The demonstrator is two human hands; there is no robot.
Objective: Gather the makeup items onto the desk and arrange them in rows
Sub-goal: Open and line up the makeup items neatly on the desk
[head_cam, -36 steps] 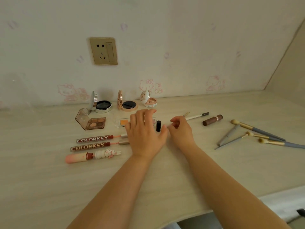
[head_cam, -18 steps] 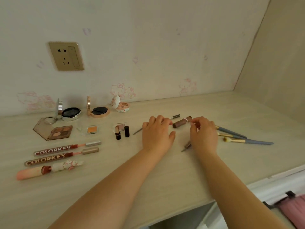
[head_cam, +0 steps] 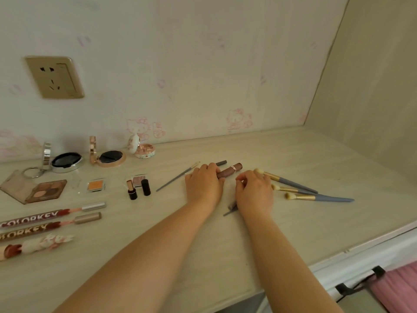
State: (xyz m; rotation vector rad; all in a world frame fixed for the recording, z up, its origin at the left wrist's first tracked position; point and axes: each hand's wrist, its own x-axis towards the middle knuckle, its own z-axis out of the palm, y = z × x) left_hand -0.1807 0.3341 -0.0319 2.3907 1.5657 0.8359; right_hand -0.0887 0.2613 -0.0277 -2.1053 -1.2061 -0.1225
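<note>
My left hand (head_cam: 204, 185) lies on the desk (head_cam: 293, 222), its fingers and thumb curled round the left end of a brown lip tube (head_cam: 232, 169). Behind those fingers lies a thin pencil (head_cam: 222, 163), and a slim grey brush (head_cam: 176, 178) angles off to the left. My right hand (head_cam: 253, 190) rests with curled fingers just right of the tube. It covers two grey sticks (head_cam: 230, 207), whose ends poke out beside my wrist. Whether it grips them is hidden. Three blue-handled brushes (head_cam: 316, 196) lie to the right.
Left of my hands stand two small lipsticks (head_cam: 138, 188), small eyeshadow pans (head_cam: 96, 185), a palette (head_cam: 45, 190) and three open compacts (head_cam: 108, 155). Three long lip tubes (head_cam: 52, 213) lie in a row. The desk's front edge (head_cam: 338, 251) drops off on the right.
The view swung right. My left hand left the small lipsticks and came onto the brown tube. My right hand moved right onto the grey sticks beside the brushes.
</note>
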